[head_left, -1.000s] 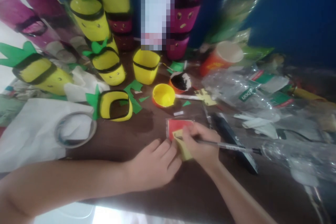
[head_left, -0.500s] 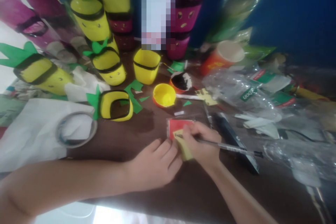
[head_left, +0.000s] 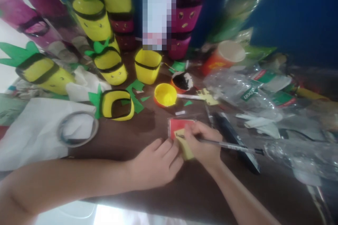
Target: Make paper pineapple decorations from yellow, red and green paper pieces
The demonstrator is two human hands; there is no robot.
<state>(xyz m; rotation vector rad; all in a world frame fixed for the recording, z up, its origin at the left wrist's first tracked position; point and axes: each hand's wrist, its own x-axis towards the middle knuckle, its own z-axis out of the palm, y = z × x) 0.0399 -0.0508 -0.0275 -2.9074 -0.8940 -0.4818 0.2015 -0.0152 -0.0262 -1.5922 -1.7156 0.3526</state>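
My right hand [head_left: 207, 144] is closed around a pen [head_left: 229, 145], whose tip rests on a small piece of yellow paper [head_left: 186, 149]. Beneath that piece lies a red square pad [head_left: 182, 123], flat on the brown table. My left hand [head_left: 160, 163] has its fingers curled down at the left edge of the yellow paper, pinning it; the thumb is hidden. A small dark mark shows by the pen tip. Just beyond the hands are a cup of yellow paint [head_left: 166, 95] and a cup of black paint [head_left: 182, 81].
Yellow painted containers [head_left: 117, 105] with green leaf tops stand left and behind. A tape roll [head_left: 77, 129] sits on white paper at left. On the right are a black cutter-like tool [head_left: 236, 144], clear plastic bottles [head_left: 245, 91] and an orange cup [head_left: 224, 56]. Green scraps [head_left: 136, 86] lie about.
Almost nothing differs; both hands, the pen and the paper keep their places, with only a very slight shift of the view.
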